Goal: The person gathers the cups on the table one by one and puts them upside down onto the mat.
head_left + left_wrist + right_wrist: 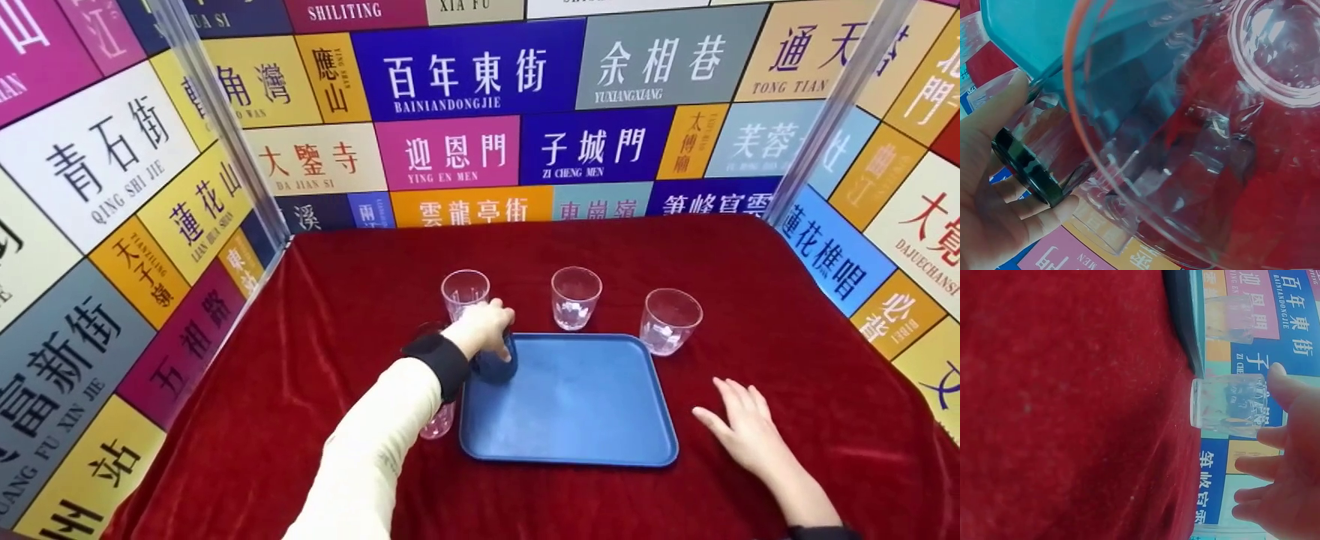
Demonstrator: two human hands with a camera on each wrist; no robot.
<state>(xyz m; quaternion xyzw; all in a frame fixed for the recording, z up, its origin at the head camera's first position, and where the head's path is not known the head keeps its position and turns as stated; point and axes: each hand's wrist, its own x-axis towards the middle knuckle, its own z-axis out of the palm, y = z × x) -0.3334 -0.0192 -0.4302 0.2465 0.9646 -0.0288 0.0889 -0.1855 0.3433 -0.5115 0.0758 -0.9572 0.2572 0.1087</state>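
My left hand (pixel 484 326) reaches over the far left corner of the blue tray (pixel 570 405) and grips a dark tinted glass (pixel 495 366). In the left wrist view its thumb and fingers curl round the glass near a thick dark end (pixel 1027 169). A clear glass (pixel 465 289) stands just beyond this hand. Under the forearm another clear glass (pixel 437 421) is mostly hidden; a clear glass wall (pixel 1196 163) fills much of the left wrist view. My right hand (pixel 750 431) is held with spread fingers right of the tray, holding nothing, apart from the right-hand clear glass (pixel 670 322).
One more clear glass (pixel 576 298) stands behind the tray's far edge. A dark red velvet cloth (pixel 360 285) covers the table. Walls with coloured name panels (pixel 465 67) enclose the back and sides, with clear corner posts (pixel 825 112).
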